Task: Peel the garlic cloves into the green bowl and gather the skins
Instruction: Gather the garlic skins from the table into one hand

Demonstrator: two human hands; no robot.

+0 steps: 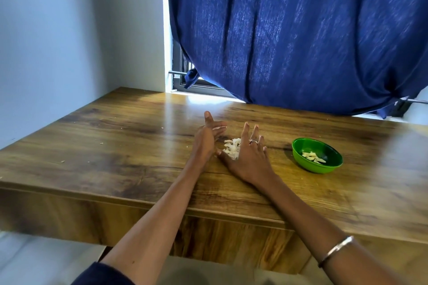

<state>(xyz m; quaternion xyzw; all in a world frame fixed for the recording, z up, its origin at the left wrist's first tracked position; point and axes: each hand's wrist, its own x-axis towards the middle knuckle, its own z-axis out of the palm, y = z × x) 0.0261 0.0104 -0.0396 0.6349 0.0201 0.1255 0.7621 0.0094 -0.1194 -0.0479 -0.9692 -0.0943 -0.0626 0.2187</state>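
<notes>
A small heap of white garlic skins (232, 147) lies on the wooden table (115, 146) between my two hands. My left hand (207, 137) stands on its edge at the heap's left, fingers straight. My right hand (249, 157) lies at the heap's right with fingers spread and straight, a ring on one finger, touching the skins. The green bowl (316, 155) sits to the right of my right hand and holds several peeled garlic cloves (313, 157).
A blue curtain (301, 34) hangs over the window behind the table's far edge. A white wall (58, 41) borders the left side. A few skin crumbs (62, 161) lie scattered on the table's left part. The table's front edge runs below my forearms.
</notes>
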